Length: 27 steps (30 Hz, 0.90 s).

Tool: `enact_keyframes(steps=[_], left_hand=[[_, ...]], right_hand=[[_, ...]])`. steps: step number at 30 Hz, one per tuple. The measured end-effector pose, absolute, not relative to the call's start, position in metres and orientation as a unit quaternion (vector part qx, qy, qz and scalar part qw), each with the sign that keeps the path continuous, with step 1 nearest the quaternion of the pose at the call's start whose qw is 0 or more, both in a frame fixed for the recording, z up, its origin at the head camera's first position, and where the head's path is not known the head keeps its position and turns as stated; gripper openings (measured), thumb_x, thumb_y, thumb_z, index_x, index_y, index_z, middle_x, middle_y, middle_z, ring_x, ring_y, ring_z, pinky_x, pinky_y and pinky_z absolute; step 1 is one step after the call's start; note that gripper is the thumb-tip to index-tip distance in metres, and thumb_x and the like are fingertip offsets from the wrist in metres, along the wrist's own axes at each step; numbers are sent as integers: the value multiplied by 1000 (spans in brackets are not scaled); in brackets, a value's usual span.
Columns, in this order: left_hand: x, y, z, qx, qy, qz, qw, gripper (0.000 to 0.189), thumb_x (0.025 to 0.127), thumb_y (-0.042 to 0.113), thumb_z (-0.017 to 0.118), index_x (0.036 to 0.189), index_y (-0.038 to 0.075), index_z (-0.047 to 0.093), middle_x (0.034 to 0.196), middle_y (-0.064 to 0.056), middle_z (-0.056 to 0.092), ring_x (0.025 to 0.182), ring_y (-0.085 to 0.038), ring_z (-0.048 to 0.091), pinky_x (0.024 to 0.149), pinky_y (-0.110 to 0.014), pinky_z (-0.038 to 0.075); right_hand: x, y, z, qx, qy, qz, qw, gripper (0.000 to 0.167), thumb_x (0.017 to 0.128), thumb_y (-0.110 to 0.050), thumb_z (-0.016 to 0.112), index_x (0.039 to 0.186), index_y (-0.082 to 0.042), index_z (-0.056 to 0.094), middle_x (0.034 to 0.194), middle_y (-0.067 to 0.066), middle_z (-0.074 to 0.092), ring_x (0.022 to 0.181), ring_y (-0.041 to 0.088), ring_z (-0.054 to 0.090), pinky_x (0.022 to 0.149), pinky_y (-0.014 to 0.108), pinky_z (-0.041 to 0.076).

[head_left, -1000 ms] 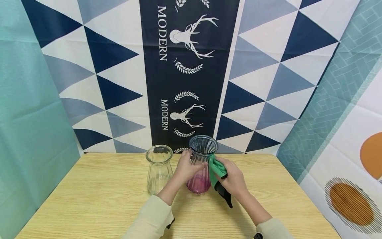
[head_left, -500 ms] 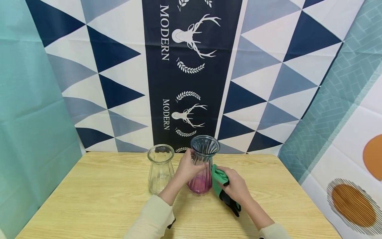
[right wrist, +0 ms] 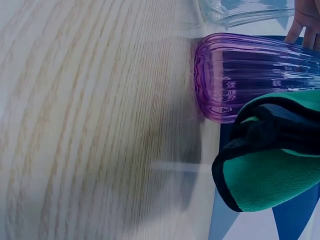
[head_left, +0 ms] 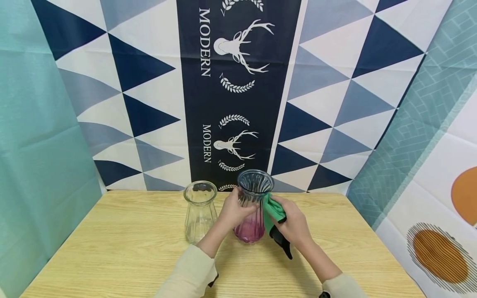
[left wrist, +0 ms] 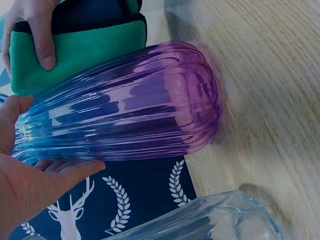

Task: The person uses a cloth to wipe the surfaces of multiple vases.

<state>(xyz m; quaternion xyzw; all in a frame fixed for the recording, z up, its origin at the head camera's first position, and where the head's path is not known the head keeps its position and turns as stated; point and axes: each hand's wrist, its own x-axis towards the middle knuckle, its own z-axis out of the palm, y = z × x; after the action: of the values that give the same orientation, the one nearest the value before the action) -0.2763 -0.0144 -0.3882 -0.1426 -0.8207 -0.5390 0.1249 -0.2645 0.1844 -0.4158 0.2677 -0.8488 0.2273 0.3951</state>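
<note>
left hand (head_left: 234, 210) clamped on the ribbed vase (head_left: 249, 230), thumb on the near side, fingers round the far side, just below the flared rim. right hand (head_left: 293, 220) pinches a folded green cloth (head_left: 275, 210), cloth against the vase wall. hands apart from each other, vase between them.

clock refs: head view, ribbed vase as centre. left hand at 10 o'clock, right hand and cloth at 3. cloth has black edging and a dark side, dark end hangs toward 5. can't tell how the right hand's hidden fingers lie behind the cloth.

ribbed vase: upright, base on the wood table (head_left: 130, 256), near the back edge. glass runs blue up top to pink-purple at the bottom.

clear vase (head_left: 199, 215): upright at 9, just beside, gap between the two. left forearm crosses in front of its lower right edge.

cream sleeves (head_left: 191, 269) come in from 7 and 5. 12 o'clock: navy panel (head_left: 238, 99) with sideways deer heads, wreaths, "modern"; triangle print both sides. teal curtain (head_left: 41, 145) at 10. white panel (head_left: 402, 207) with orange-brown discs at 3.
</note>
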Motion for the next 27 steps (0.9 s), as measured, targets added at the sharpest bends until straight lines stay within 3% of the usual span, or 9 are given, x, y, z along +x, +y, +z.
enact_keyframes(steps=[7,18,22,27], left_hand=[[-276,-15,-389,-150,-815,-546,121,60,75,23,73,124,0,49,121,-19,60,117,-31,55,101,-47,43],[-276,-14,-389,-149,-821,-539,117,60,74,23,72,126,3,49,122,-18,60,117,-31,56,101,-46,44],[-276,-14,-389,-146,-825,-534,118,61,74,24,72,127,3,49,123,-19,60,117,-32,55,101,-46,43],[-276,-15,-390,-143,-826,-531,122,63,74,26,74,127,4,51,123,-18,59,118,-32,54,101,-48,43]], right_hand=[[-266,188,-423,272,-864,218,363,57,67,-7,82,119,-10,59,108,11,65,94,28,63,75,43,55],[-267,198,-439,248,-914,187,261,60,67,-3,81,122,-12,58,106,8,65,91,23,61,75,40,54],[-267,200,-439,247,-915,186,259,61,67,-2,81,123,-12,58,108,9,65,92,24,61,77,41,54],[-268,200,-433,250,-901,197,293,63,66,-4,82,123,-11,58,108,11,64,94,27,62,76,43,54]])
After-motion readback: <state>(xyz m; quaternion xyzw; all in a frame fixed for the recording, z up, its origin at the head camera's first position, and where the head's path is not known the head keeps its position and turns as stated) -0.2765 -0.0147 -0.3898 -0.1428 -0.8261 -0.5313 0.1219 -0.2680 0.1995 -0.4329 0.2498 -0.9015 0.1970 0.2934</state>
